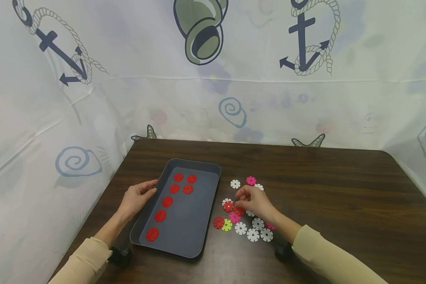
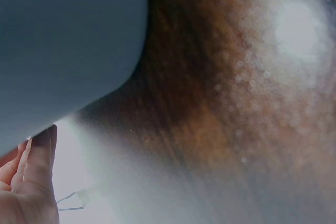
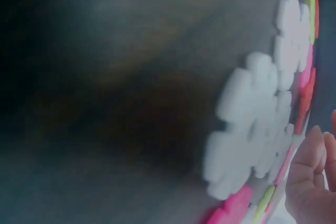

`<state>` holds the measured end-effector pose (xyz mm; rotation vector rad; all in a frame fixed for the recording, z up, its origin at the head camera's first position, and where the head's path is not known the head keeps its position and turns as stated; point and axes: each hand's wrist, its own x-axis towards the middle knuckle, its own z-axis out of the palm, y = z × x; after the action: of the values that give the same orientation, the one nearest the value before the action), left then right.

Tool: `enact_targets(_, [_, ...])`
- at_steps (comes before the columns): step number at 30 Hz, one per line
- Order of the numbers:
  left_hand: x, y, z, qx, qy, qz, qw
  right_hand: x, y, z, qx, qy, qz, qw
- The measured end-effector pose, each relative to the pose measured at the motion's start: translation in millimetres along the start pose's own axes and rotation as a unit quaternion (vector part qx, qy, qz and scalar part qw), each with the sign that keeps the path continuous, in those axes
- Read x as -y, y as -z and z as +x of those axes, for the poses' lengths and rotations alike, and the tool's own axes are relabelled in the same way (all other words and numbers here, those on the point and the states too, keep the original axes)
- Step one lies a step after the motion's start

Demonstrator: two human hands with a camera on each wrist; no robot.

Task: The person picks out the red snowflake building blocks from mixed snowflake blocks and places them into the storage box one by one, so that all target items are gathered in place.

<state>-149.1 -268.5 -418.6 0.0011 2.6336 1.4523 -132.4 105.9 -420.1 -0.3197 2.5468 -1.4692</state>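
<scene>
My left hand [image 1: 136, 198] holds the left rim of a dark grey rectangular tray [image 1: 195, 236], thumb and fingers at its edge. In the left wrist view, the left hand's fingers [image 2: 38, 163] touch the tray's underside or edge. Several red notched discs [image 1: 160, 215] lie flat in the tray, mostly along its left side. To the right, my right hand [image 1: 256, 202] bends its fingers over a loose group of discs. A blurred red disc [image 1: 239, 210] shows just below its thumb; whether the fingers pinch it is unclear. In the right wrist view, the right hand [image 3: 311, 177] is partly cut off.
White discs [image 1: 253, 235], pink discs [image 1: 234, 217], a yellow-green disc [image 1: 227, 225] and another red disc [image 1: 218, 222] lie on the dark wooden table [image 1: 340, 197], some overlapping. A patterned white cloth [image 1: 163, 98] hangs behind the table and on its left.
</scene>
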Motion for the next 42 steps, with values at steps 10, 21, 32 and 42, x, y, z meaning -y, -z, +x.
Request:
enact_targets(10, [0.8,1.1,0.5,-0.002,0.005,-0.004,1.0000,-4.0,0.7,-5.3,0.024,0.020,-0.049,0.9983])
enact_targets(21, [0.5,0.9,-0.6,-0.002,-0.003,0.001,1.0000,-3.5,-0.3,-5.0,0.028,0.031,-0.104,0.9937])
enact_targets(32, [-3.0,0.4,-2.2,-0.004,-0.004,-0.002,1.0000,-1.5,-1.3,-3.1,0.033,0.029,-0.138,0.9894])
enact_targets(42, [-4.7,0.9,-3.1,0.000,0.003,-0.006,1.0000,-0.8,-1.9,-3.2,0.034,0.025,-0.143,0.9888])
